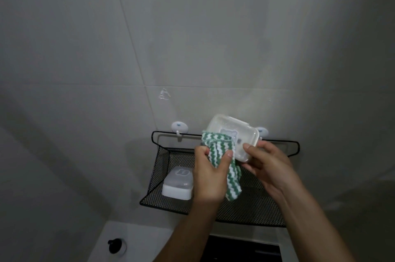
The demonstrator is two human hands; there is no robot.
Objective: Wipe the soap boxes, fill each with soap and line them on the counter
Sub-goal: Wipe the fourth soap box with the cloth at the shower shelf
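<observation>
Both hands, the left hand [210,173] and the right hand [270,167], crowd the frame's centre above the black mesh shelf [252,208]. A second soap box [177,183] fills the shelf's left end; its right mesh floor lies bare. The shelf's rail [277,141] and wall hooks [179,128] bar the back. Lower left, a black knob [114,245] stands on the white counter [136,238].

Both forearms reach up and forward, hands close together at chest height. The left hand [210,173] has its fingers [203,150] curled tight; the right hand [269,165] cups, thumb forward.
</observation>
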